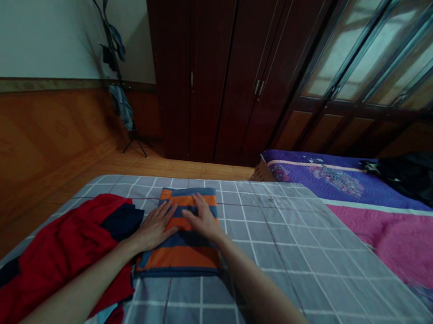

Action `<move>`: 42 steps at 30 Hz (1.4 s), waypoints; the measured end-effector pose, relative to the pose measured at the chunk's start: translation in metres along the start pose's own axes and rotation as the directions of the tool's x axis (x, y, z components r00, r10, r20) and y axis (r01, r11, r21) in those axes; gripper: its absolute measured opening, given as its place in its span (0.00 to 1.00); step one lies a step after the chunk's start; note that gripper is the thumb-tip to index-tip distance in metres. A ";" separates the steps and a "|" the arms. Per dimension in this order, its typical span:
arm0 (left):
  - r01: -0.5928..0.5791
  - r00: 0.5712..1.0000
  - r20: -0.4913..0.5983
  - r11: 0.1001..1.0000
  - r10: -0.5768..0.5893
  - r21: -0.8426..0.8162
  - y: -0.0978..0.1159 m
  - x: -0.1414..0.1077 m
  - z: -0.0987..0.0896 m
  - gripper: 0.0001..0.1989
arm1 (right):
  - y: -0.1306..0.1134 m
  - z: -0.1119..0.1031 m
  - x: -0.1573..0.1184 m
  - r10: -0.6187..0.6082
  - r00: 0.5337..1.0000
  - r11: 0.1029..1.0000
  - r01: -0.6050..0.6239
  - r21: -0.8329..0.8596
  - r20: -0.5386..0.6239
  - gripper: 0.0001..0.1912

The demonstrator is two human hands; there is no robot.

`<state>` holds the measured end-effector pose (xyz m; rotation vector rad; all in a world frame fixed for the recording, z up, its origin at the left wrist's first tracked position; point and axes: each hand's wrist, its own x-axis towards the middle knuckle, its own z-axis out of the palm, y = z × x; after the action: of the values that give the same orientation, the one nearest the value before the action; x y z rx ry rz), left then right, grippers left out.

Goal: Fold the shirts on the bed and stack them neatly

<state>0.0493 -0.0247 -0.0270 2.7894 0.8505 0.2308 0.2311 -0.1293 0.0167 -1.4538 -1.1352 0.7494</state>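
A folded cloth item with orange and blue stripes (189, 258) lies flat on the grey checked bedspread (269, 261). My left hand (155, 227) rests on its left side, palm down with the fingers stretched out. Over the right part of the stripes is my right hand (203, 219), its fingers spread and nothing held in them; whether it touches the cloth or hovers just above, I cannot tell. A rumpled red garment with dark blue parts (78, 237) spreads out to the left, partly beneath my left forearm.
A second bed with a purple and pink cover (365, 232) stands to the right, with a dark garment (415, 177) on it. Beyond the bed's far edge are the tiled floor (187, 168), a dark wooden wardrobe (224, 75) and a coat stand with hanging items (115, 55).
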 end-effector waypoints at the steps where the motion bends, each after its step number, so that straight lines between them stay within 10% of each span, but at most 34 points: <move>1: 0.021 1.000 0.014 1.000 -0.021 -0.013 0.003 0.001 -0.005 0.34 | -0.003 0.001 -0.016 -0.036 0.996 0.993 0.044 -0.110 0.076 0.36; 6: -0.041 0.997 0.056 0.998 0.044 -0.056 0.031 0.016 -0.031 0.28 | -0.011 0.005 -0.087 -0.075 0.853 0.724 0.402 -0.560 0.516 0.44; 13: -0.143 0.980 0.126 0.987 0.152 -0.073 0.038 0.059 -0.012 0.32 | -0.011 0.003 -0.097 -0.024 0.835 0.666 0.423 -0.614 0.549 0.42; 21: 0.203 0.977 -0.052 0.978 -0.206 -0.056 -0.015 0.083 -0.014 0.31 | -0.010 0.000 -0.095 -0.057 0.813 0.653 0.469 -0.595 0.579 0.41; 25: -0.090 0.996 -0.029 0.996 0.089 -0.024 0.029 0.075 -0.019 0.29 | -0.014 -0.001 -0.092 -0.036 0.780 0.654 0.491 -0.576 0.624 0.40; 29: -0.448 0.866 0.199 0.889 0.458 -0.095 0.065 0.070 -0.011 0.28 | -0.016 -0.002 -0.090 -0.025 0.784 0.657 0.480 -0.581 0.620 0.41; 35: -0.070 0.997 0.048 0.987 0.064 0.141 0.023 0.077 -0.011 0.30 | -0.016 -0.003 -0.093 -0.022 0.785 0.665 0.474 -0.577 0.619 0.40; 42: 0.260 0.965 -0.024 0.947 -0.260 0.188 0.010 0.058 -0.056 0.32 | -0.024 -0.014 -0.086 -0.078 0.852 0.663 0.432 -0.611 0.518 0.38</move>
<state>0.0904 0.0087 0.0341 2.8037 1.2902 0.1086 0.2087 -0.2161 0.0310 -1.7171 -2.1407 0.4447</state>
